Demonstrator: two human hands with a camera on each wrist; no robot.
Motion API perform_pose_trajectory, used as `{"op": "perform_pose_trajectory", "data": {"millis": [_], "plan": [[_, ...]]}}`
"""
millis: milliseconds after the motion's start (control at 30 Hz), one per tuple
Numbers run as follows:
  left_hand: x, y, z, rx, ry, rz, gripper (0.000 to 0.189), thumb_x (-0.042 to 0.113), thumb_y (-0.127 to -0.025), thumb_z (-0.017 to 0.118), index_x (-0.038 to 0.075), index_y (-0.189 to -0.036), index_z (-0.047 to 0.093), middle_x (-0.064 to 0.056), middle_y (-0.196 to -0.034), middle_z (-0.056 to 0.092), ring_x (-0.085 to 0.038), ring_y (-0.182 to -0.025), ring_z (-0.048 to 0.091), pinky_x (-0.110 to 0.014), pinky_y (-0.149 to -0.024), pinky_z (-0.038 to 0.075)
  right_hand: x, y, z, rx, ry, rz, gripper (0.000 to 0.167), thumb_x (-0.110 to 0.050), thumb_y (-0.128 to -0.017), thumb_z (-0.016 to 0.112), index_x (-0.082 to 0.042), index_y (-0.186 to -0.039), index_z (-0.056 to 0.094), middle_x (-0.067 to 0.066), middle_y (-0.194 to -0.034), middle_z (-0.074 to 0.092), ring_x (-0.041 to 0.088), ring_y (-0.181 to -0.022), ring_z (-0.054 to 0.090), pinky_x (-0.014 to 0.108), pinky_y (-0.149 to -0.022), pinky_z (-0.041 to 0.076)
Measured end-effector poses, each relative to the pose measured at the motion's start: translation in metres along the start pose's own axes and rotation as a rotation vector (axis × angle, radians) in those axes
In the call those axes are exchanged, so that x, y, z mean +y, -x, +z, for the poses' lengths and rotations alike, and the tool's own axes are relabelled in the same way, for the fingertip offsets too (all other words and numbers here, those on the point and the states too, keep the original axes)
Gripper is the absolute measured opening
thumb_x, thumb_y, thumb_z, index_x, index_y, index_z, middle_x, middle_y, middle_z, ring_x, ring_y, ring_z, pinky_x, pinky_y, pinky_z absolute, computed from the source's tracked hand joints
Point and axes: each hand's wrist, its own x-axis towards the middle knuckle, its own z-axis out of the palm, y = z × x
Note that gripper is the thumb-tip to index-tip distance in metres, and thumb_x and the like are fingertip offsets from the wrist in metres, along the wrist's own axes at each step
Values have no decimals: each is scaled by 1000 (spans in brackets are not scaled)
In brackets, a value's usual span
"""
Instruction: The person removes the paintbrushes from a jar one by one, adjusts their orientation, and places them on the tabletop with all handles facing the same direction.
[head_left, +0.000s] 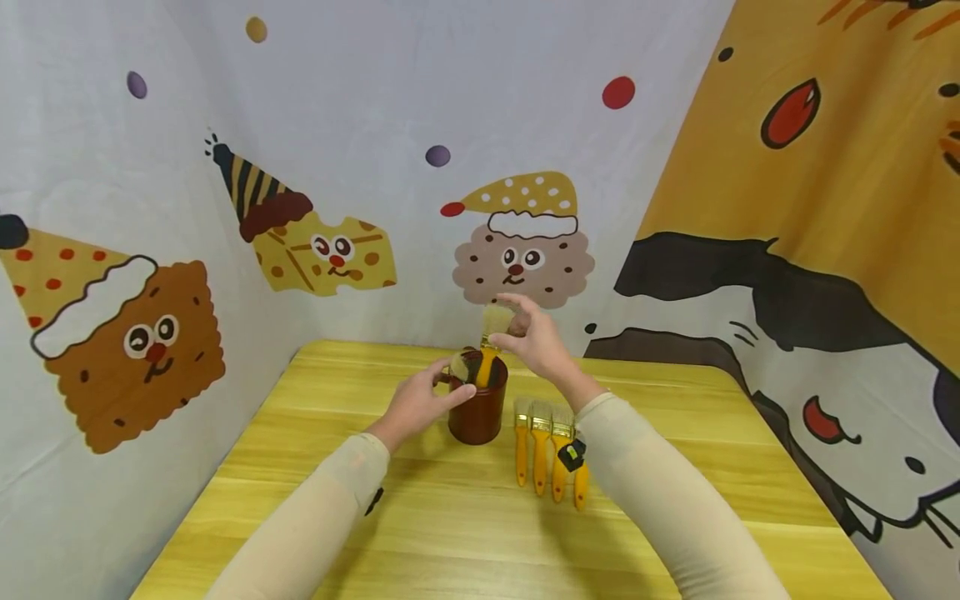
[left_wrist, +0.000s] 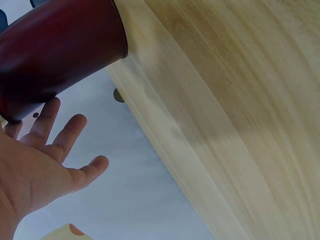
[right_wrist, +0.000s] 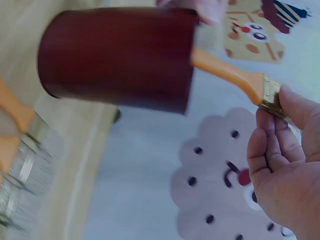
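Observation:
A dark red cylindrical pot [head_left: 477,414] stands upright on the table. My left hand [head_left: 422,402] holds it near the rim, thumb across the front; in the left wrist view the outer fingers [left_wrist: 70,135] spread away from its wall. My right hand [head_left: 537,340] pinches a paintbrush [head_left: 487,364] by its metal ferrule, bristles up; the orange handle [right_wrist: 227,72] reaches down into the pot's mouth. Pale bristles [head_left: 459,367] of another brush show at the rim beside my left fingers. Below my right forearm, several orange-handled paintbrushes [head_left: 540,450] lie side by side, one partly covered by the sleeve.
The wood-grain table [head_left: 427,517] runs back to a white cloth wall [head_left: 360,100] printed with cartoon figures. A small black device [head_left: 572,455] sits at my right wrist, overlapping the lying brushes in the head view. Another dark piece [head_left: 375,501] shows by the left sleeve.

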Motion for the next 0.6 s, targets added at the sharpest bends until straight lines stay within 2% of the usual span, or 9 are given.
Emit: {"op": "perform_pose_trajectory", "data": {"millis": [100,267,433,533,600], "plan": [[0,0,0,1,6,-1,92,81,-89,66,34,-165,42,-10,-155,60,-35,-139,60,-60,-108,53,-10,3,-21,64,-16,20,66,-21,-99,80,-24,-158,50,9,-90,66,24,-76,60,34,-68,50],[-2,0,1,4,20,5,91,81,-89,67,35,-164,43,-9,-154,61,-34,-138,61,-58,-108,53,-11,12,-57,153,-29,80,62,-30,-101,78,-28,-156,51,8,-89,67,21,-68,48,35,-64,41],[-5,0,1,6,23,15,92,81,-89,67,35,-165,42,-9,-153,62,-34,-138,61,-58,-106,54,3,25,-91,207,-11,138,62,-34,-102,76,-28,-158,50,10,-97,74,16,-65,48,33,-62,43],[-4,1,1,8,21,23,92,80,-89,67,34,-165,42,-9,-153,63,-34,-137,62,-58,-106,54,18,35,-108,208,32,176,64,-36,-102,75,-25,-160,48,13,-101,75,15,-62,45,33,-58,42],[-3,2,1,6,24,27,92,80,-89,67,34,-165,43,-9,-152,63,-35,-137,62,-58,-106,55,29,43,-117,193,71,212,65,-37,-103,74,-26,-161,47,13,-106,75,15,-64,49,33,-60,45]]}}
